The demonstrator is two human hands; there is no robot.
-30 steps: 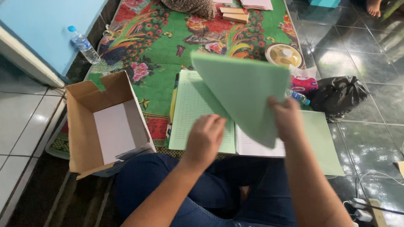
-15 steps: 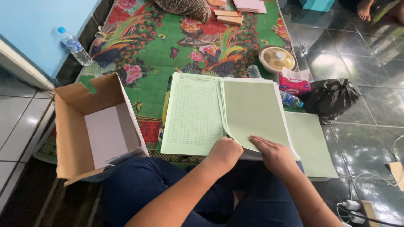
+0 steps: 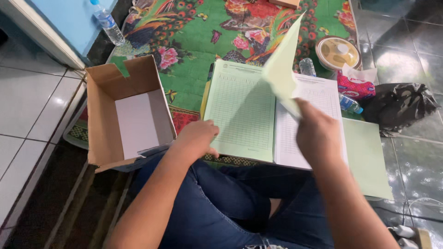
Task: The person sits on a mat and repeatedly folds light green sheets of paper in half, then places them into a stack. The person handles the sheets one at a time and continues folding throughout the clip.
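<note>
Right hand [image 3: 318,133], centre-right of the frame, pinches the lower corner of a pale green sheet [image 3: 282,69] and holds it raised, its long axis running steeply from the hand up toward the top centre, the free corner pointing at the top edge. Under it lies the open ledger [image 3: 240,108] on the floor, long side running away from the person: a green ruled page on the left, a white ruled page [image 3: 318,99] on the right, partly covered by the lifted sheet and the hand. Left hand [image 3: 196,138] rests with fingers curled loosely on the ledger's lower left corner, pressing it down; the fingertips are hard to make out. Another green sheet [image 3: 367,157] juts out at lower right, over the dark tiles. Left of the ledger, close by but apart from it, an open cardboard box [image 3: 104,115] with a white sheet inside, its mouth facing up. Open room is on the flowered green mat [image 3: 189,41] above the ledger. At the right edge things crowd in: a round lidded container [image 3: 338,51], a red patterned packet [image 3: 355,87], a black bag [image 3: 401,108]. A plastic bottle [image 3: 108,22] lies at upper left, its top cut off by the frame. The blue-jeaned legs [image 3: 240,203] fill the bottom.
</note>
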